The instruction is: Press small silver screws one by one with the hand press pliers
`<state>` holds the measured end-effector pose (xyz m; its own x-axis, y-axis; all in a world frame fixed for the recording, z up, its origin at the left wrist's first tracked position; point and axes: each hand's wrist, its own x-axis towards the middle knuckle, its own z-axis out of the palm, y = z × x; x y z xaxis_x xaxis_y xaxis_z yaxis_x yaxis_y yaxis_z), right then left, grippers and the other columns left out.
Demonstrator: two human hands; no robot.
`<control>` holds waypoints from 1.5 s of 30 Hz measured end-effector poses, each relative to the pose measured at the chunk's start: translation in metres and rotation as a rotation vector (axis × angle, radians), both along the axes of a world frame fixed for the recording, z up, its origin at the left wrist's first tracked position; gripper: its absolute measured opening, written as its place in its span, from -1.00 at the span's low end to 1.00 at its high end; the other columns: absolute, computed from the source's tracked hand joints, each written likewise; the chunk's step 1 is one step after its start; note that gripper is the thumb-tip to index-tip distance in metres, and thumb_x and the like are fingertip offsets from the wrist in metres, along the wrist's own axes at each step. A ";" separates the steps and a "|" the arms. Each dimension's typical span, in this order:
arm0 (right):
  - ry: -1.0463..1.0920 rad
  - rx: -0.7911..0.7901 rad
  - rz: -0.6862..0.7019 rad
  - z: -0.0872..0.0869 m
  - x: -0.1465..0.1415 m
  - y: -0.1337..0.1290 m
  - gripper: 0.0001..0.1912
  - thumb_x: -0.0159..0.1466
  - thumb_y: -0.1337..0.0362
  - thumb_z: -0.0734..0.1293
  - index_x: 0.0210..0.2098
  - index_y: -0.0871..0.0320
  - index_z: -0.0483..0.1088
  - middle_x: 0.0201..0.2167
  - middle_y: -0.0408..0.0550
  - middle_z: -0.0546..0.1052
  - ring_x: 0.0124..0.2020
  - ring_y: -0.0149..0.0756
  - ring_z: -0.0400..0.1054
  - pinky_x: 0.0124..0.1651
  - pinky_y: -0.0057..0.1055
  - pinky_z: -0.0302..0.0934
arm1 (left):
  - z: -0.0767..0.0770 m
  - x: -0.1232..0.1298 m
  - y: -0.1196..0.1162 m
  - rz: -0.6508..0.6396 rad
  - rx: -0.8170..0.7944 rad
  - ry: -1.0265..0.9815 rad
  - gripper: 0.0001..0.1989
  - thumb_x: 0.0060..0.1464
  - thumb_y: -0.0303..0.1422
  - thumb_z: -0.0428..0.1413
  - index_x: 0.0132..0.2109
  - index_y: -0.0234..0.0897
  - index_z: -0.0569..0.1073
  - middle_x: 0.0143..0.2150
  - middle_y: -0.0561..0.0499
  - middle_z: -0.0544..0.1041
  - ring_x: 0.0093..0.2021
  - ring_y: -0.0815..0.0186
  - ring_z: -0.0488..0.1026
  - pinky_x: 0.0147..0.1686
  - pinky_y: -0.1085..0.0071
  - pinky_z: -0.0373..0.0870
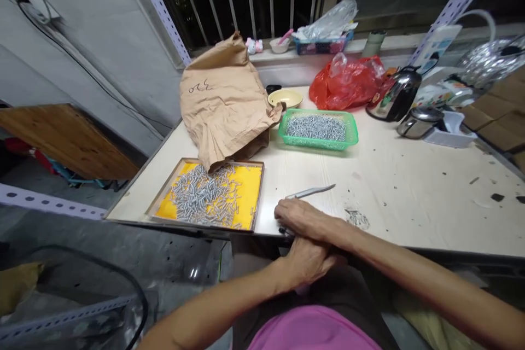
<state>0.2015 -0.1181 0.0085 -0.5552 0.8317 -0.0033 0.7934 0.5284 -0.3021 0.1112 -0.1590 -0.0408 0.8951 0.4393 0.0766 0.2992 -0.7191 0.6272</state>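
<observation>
My right hand (301, 216) lies at the table's front edge with its fingers curled down. A small dark thing (284, 230) shows under its fingertips, too hidden to name. Just below, my left hand (309, 261) is closed in front of the edge, partly covered by my right wrist; what it holds is hidden. A slim, pointed silvery tool (315, 191) lies on the table beyond my right knuckles. To the left, a shallow yellow-lined tray (250, 188) bears a heap of small silvery springs (200, 194).
A green plastic basket (319, 144) full of similar springs stands farther back. A crumpled brown paper bag (229, 104) overhangs the tray's back edge. Behind are a yellow bowl (286, 99), a red plastic bag (346, 85), a kettle (396, 95) and a metal cup (419, 122).
</observation>
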 end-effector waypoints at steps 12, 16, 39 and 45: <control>0.258 0.570 -0.678 0.118 0.076 0.098 -0.61 0.28 0.40 0.15 0.10 0.27 0.23 -0.05 0.14 0.34 -0.12 -0.22 0.29 -0.11 -0.30 0.21 | 0.023 -0.011 0.013 -0.005 0.157 -0.048 -0.40 0.16 -0.13 0.01 0.29 -0.19 0.11 0.29 -0.18 0.18 0.33 0.03 0.01 0.22 -0.07 0.09; 0.249 0.480 -0.618 0.089 0.089 0.056 -0.69 0.32 0.29 0.15 0.02 0.20 0.33 -0.10 0.07 0.38 -0.16 -0.23 0.31 -0.12 -0.31 0.20 | 0.052 -0.043 0.034 0.312 0.263 -0.105 -0.70 0.24 -0.33 -0.08 0.07 -0.19 0.39 0.14 -0.12 0.36 0.20 0.18 0.23 0.14 0.15 0.25; 0.148 0.191 -0.526 -0.039 0.045 -0.079 -0.74 0.35 0.26 0.16 -0.09 0.18 0.40 -0.31 0.01 0.39 -0.28 -0.25 0.27 -0.23 -0.33 0.12 | 0.060 -0.123 0.095 0.608 0.396 0.509 -0.76 0.14 -0.27 0.04 -0.23 -0.29 0.55 -0.24 -0.11 0.47 -0.12 0.17 0.34 -0.16 0.34 0.27; 0.092 0.166 -0.518 -0.035 0.046 -0.074 -0.75 0.36 0.26 0.15 -0.12 0.15 0.43 -0.31 0.00 0.40 -0.27 -0.26 0.25 -0.22 -0.35 0.05 | 0.066 -0.112 0.092 0.552 0.450 0.685 -0.70 0.20 -0.33 -0.05 -0.28 -0.28 0.58 -0.27 -0.12 0.48 -0.13 0.16 0.36 -0.21 0.35 0.25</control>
<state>0.2477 -0.1922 -0.0264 -0.0645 0.9814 0.1809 0.9366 0.1221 -0.3286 -0.0008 -0.0675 0.0249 0.4863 0.8656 -0.1195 0.8609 -0.4980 -0.1043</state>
